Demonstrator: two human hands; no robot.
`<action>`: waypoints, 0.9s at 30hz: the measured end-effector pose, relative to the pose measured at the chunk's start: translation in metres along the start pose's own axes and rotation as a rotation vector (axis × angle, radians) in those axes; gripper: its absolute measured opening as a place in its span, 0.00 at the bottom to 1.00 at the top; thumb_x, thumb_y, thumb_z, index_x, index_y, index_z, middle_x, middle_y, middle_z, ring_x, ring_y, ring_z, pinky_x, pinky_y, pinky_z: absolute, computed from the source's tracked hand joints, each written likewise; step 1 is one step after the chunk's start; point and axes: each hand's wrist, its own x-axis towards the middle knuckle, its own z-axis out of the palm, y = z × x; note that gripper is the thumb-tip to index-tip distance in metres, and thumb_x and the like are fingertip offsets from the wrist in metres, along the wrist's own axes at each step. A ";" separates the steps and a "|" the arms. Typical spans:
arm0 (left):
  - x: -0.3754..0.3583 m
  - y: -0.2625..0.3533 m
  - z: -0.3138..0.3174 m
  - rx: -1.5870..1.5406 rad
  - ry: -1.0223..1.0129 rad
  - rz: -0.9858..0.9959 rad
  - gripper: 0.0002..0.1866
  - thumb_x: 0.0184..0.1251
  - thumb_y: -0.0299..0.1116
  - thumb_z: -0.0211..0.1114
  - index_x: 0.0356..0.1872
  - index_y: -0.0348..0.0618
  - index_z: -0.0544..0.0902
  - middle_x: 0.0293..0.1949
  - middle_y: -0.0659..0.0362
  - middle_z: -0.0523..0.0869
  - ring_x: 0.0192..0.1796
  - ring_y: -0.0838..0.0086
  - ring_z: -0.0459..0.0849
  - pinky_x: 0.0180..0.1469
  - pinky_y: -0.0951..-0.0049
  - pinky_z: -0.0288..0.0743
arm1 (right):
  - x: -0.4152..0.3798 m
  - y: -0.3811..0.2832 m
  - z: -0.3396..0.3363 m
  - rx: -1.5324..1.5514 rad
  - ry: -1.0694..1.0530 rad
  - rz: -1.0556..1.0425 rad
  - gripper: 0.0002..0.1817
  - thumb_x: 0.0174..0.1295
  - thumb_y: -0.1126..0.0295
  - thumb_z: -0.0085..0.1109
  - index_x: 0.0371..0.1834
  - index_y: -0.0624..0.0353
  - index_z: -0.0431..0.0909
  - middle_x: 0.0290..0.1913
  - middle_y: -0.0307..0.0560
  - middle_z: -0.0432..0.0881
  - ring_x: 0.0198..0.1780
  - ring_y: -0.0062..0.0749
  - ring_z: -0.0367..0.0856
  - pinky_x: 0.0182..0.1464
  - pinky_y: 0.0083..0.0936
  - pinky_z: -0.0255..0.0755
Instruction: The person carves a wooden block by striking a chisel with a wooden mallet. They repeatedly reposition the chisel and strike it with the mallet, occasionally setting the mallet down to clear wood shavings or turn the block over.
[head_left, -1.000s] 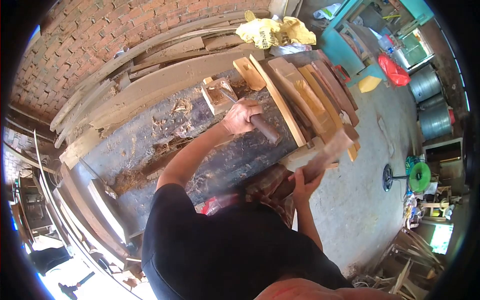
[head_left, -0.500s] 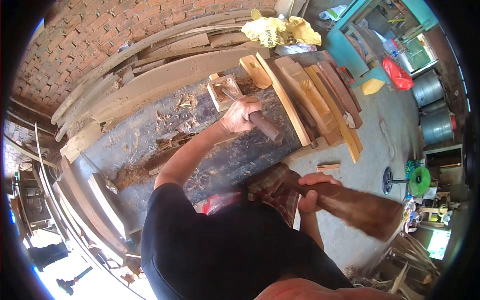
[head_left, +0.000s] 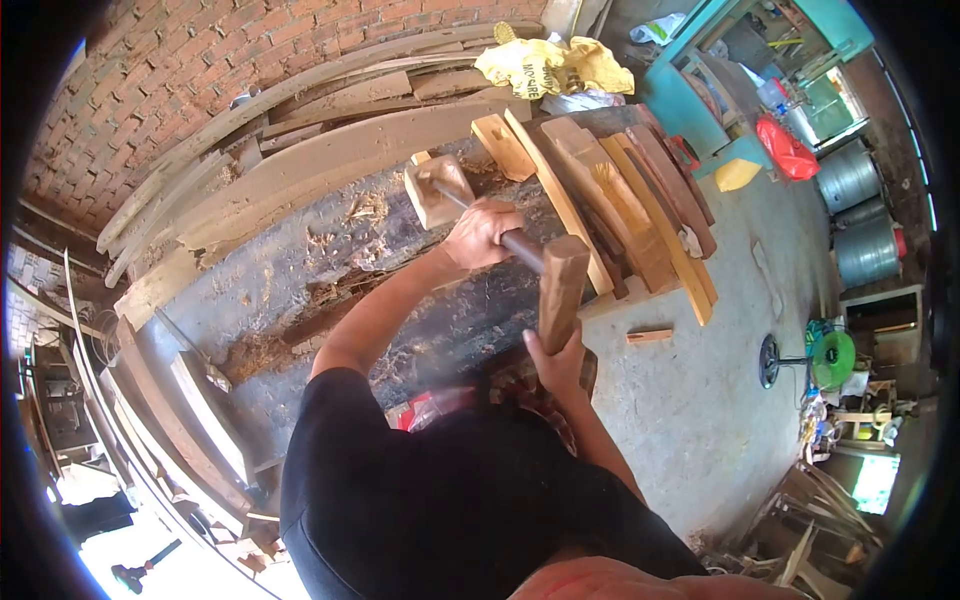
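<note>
My left hand is closed around the dark handle of a chisel. The chisel's thin metal blade slants to the upper left, its tip inside the hollow of a small wooden block. That block lies on a dark, worn workbench strewn with shavings. In my right hand, fingers wrapped round it, is a thick wooden mallet shaped like a club. The mallet stands nearly upright in view, its upper part overlapping the butt end of the chisel handle.
Wooden boards lie side by side at the bench's right end, beside a notched wooden piece. Long planks lean along the brick wall. A yellow sack is behind. On the floor to the right stands a green fan.
The mallet has swung from the lower right up and leftward to the chisel handle with my right hand. My left hand still holds the chisel in the block.
</note>
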 end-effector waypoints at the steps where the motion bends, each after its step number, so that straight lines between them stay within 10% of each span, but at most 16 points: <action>1: 0.002 0.000 0.005 0.042 -0.058 -0.004 0.14 0.39 0.28 0.74 0.29 0.49 0.79 0.29 0.61 0.81 0.36 0.63 0.84 0.40 0.60 0.74 | 0.003 -0.003 0.004 0.135 0.096 0.121 0.27 0.57 0.66 0.71 0.55 0.69 0.71 0.39 0.58 0.82 0.43 0.45 0.84 0.51 0.36 0.74; 16: 0.021 0.032 -0.011 -0.188 0.161 -0.005 0.14 0.39 0.27 0.70 0.29 0.44 0.75 0.27 0.53 0.78 0.35 0.50 0.81 0.37 0.54 0.74 | -0.008 -0.038 -0.056 0.653 0.297 0.091 0.36 0.65 0.73 0.59 0.70 0.68 0.47 0.33 0.47 0.76 0.28 0.25 0.78 0.29 0.20 0.74; 18: 0.021 0.028 -0.009 -0.218 0.146 0.012 0.14 0.38 0.27 0.70 0.28 0.44 0.75 0.27 0.53 0.78 0.35 0.50 0.80 0.36 0.54 0.74 | -0.011 -0.066 -0.075 0.687 0.362 0.090 0.27 0.62 0.76 0.59 0.63 0.67 0.61 0.32 0.44 0.76 0.30 0.27 0.78 0.37 0.24 0.76; 21: 0.020 0.020 -0.006 -0.259 0.123 0.028 0.15 0.39 0.26 0.71 0.30 0.43 0.76 0.27 0.53 0.80 0.33 0.53 0.82 0.36 0.57 0.75 | -0.005 -0.078 -0.103 0.206 0.363 -0.496 0.10 0.49 0.79 0.64 0.35 0.59 0.77 0.25 0.38 0.79 0.28 0.28 0.76 0.53 0.33 0.71; 25: 0.016 0.014 0.000 -0.270 0.086 0.087 0.14 0.39 0.28 0.72 0.29 0.44 0.77 0.27 0.54 0.80 0.34 0.53 0.82 0.37 0.57 0.75 | -0.004 -0.007 -0.031 -0.091 0.374 -0.543 0.15 0.52 0.78 0.65 0.42 0.61 0.74 0.25 0.41 0.79 0.28 0.28 0.76 0.47 0.29 0.73; 27: 0.015 0.013 0.003 -0.288 0.065 0.099 0.14 0.38 0.29 0.72 0.29 0.45 0.77 0.28 0.55 0.79 0.36 0.52 0.82 0.39 0.56 0.75 | 0.002 -0.022 -0.016 0.303 0.260 0.181 0.17 0.51 0.77 0.68 0.44 0.63 0.75 0.29 0.46 0.78 0.36 0.37 0.77 0.50 0.31 0.69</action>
